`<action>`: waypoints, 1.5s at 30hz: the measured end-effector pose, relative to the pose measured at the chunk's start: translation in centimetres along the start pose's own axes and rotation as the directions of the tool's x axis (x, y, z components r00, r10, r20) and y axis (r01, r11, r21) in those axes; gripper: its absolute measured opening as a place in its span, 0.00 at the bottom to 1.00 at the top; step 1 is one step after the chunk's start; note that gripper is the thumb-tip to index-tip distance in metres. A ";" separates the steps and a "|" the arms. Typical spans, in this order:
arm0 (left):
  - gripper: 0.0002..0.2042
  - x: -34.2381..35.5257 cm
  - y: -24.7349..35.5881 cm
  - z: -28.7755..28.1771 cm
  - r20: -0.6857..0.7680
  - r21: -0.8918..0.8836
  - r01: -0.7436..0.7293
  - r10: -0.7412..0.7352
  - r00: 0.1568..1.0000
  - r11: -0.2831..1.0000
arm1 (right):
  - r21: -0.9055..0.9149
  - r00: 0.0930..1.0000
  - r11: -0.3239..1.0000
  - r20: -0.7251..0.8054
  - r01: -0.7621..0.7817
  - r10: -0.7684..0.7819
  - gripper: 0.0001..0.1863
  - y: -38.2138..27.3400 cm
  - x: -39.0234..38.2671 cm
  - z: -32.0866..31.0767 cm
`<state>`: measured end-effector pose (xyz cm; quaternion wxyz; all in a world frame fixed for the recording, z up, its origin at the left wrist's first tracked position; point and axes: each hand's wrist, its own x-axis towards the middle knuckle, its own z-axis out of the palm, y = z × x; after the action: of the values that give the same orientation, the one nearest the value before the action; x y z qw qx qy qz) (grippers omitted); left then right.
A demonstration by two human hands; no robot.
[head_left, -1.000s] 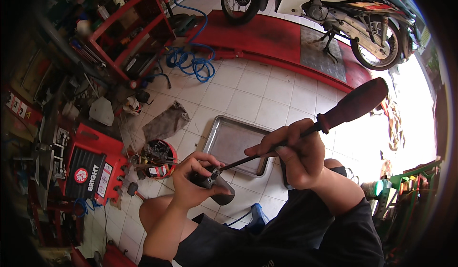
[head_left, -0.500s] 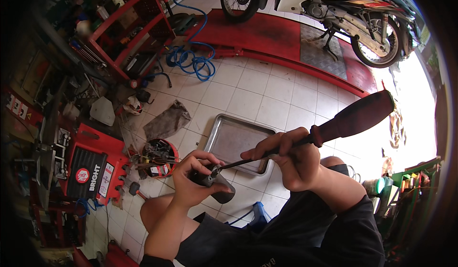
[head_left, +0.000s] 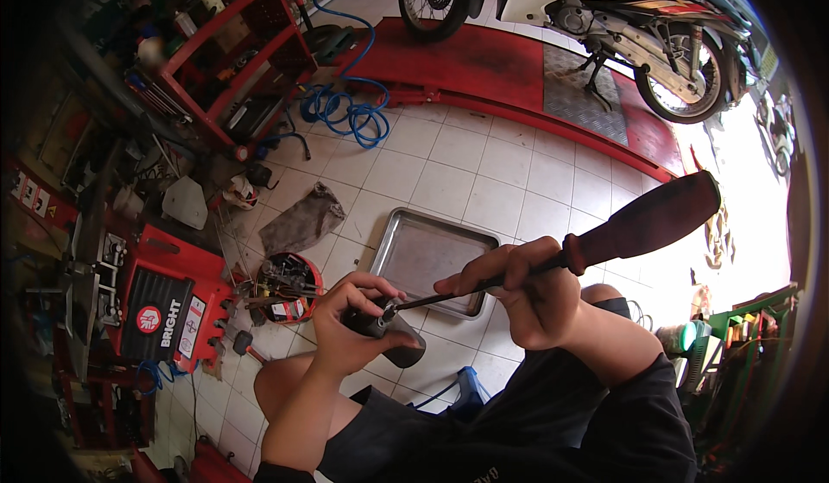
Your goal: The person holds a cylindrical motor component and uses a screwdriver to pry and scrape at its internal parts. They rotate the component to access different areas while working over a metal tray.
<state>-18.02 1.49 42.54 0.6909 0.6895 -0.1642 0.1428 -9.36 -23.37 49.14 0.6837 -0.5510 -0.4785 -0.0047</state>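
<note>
My left hand (head_left: 350,323) is closed around a dark cylindrical part (head_left: 403,349) with a small metal fitting at its upper end; what exactly it is I cannot make out. In my right hand (head_left: 540,297) is a long screwdriver (head_left: 643,222) with a thick dark red and black handle. My fingers grip its shaft, and the handle points up to the right. The shaft's tip meets the metal fitting beside my left fingers. Below and beyond both hands, a shallow metal tray (head_left: 432,258) lies on the floor.
A red bucket of tools and parts (head_left: 289,284) stands left of the tray, near a grey rag (head_left: 302,217). Further left is a red and black machine (head_left: 160,302). A motorbike (head_left: 596,25) rests on a red lift platform (head_left: 484,69); a blue hose (head_left: 345,112) lies coiled nearby.
The screwdriver's handle has shifted slightly right and down with my right hand, its tip staying at the fitting. My left hand and the dark part look unmoved.
</note>
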 end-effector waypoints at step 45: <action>0.27 -0.7 -0.3 1.2 -0.009 -0.070 0.140 -0.141 0.990 0.988 | -0.090 0.981 0.977 0.007 -0.194 0.195 0.14 -0.8 1.0 0.8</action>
<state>-18.52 0.28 41.96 0.7237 0.6740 -0.1155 0.0928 -9.78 -22.57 50.37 0.6520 -0.6250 -0.4269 0.0454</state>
